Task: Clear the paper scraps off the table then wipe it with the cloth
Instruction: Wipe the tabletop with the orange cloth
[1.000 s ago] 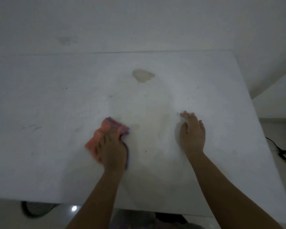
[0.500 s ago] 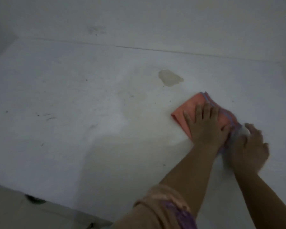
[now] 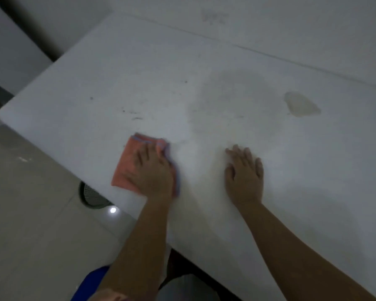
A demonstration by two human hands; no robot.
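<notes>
An orange cloth (image 3: 128, 161) with a blue-purple hem lies folded on the white table (image 3: 117, 68), near its left front edge. My left hand (image 3: 152, 172) presses flat on the cloth, fingers spread over it. My right hand (image 3: 244, 174) rests palm down on the bare tabletop to the right of the cloth, holding nothing. No paper scraps show on the table.
A beige stain (image 3: 302, 104) marks the tabletop at the right. Small dark marks (image 3: 135, 115) lie beyond the cloth. A dark round mesh object (image 3: 91, 196) sits on the tiled floor under the table's left edge. A white wall runs behind the table.
My left hand has slid the cloth from the table's right side, near the stain, back to the left front. My right hand has moved apart from the cloth and lies flat.
</notes>
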